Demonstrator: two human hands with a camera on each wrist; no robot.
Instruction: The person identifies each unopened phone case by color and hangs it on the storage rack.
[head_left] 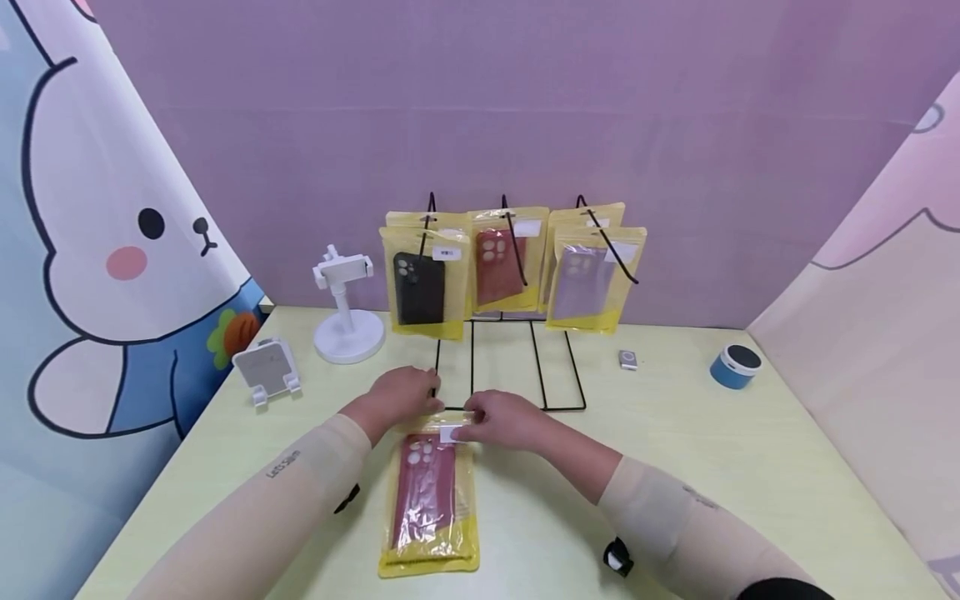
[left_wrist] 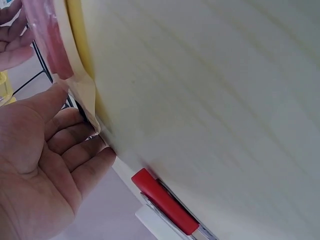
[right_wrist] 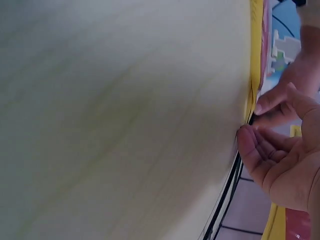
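Observation:
A yellow-edged clear packet (head_left: pixel 426 504) with a dark red phone case inside lies on the table in front of a black wire rack (head_left: pixel 472 367). My left hand (head_left: pixel 401 396) is at its top left corner. In the left wrist view, the left hand (left_wrist: pixel 45 160) pinches the packet's end, thumb in front and fingers behind. Near the white label at the top right is my right hand (head_left: pixel 510 421). In the right wrist view, the right hand (right_wrist: pixel 285 155) has bent fingers beside the packet's end, the thumb held apart.
On the rack's hooks hang packets with a black case (head_left: pixel 420 287), a red case (head_left: pixel 498 267) and a lilac case (head_left: pixel 581 279). White phone stands (head_left: pixel 348 337) are at left. A small grey device (head_left: pixel 627 360) and a blue round speaker (head_left: pixel 735 367) sit at right.

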